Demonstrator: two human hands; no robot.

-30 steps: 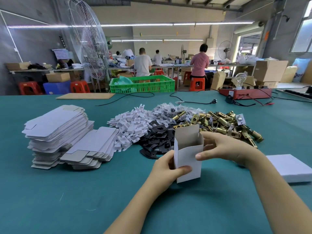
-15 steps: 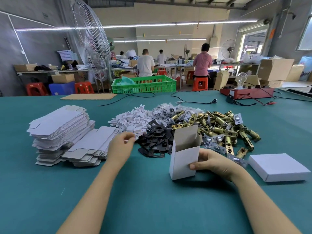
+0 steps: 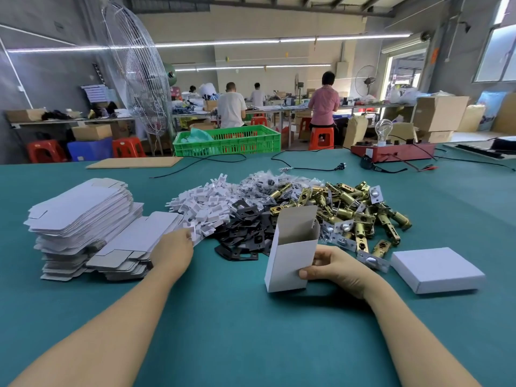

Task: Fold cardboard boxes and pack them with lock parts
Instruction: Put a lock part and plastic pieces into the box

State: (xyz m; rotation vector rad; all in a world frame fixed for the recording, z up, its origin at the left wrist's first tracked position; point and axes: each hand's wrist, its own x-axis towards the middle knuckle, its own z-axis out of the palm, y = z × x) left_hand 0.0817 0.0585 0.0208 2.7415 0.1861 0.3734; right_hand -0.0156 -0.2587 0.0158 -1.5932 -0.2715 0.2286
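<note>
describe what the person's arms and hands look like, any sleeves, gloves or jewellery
Both forearms are bare right up to the bottom edge of the head view: no sleeves show. The left hand and right hand wear no gloves. No watch, ring or bracelet is visible on either wrist or on the fingers that show.

A white box [image 3: 290, 255] stands upright and open-topped near the desk's [image 3: 251, 331] front edge; behind it lie brass latches [image 3: 360, 208], black plates [image 3: 245, 233], white inserts [image 3: 203, 205]; flat box blanks [image 3: 81, 213] are stacked left.

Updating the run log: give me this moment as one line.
stage: packing | right hand: holds open box upright on table | left hand: pinching white insert from pile | box: no parts visible inside
</note>
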